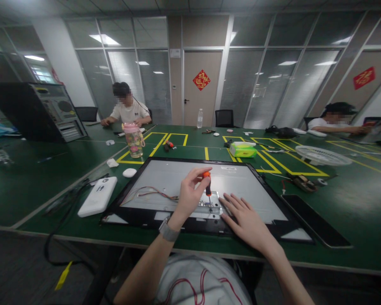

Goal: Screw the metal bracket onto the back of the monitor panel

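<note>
A flat monitor panel (165, 176) in a black frame lies face down on the green table in front of me. My left hand (189, 195), with a watch on its wrist, is closed around an orange-handled screwdriver (207, 183) held upright, its tip on a small metal board (206, 208) at the panel's near edge. My right hand (244, 216) lies flat with fingers spread on the panel just right of that board. Thin red and white wires (152, 192) run across the panel to the left of my left hand.
A white box (98, 195) and black cables lie left of the panel, and a dark strip (314, 218) lies to its right. Farther back stand a pink-lidded cup (134, 140), a green tissue pack (243, 149), a white fan grille (324, 155) and a computer case (38, 111). Two people sit at the far side.
</note>
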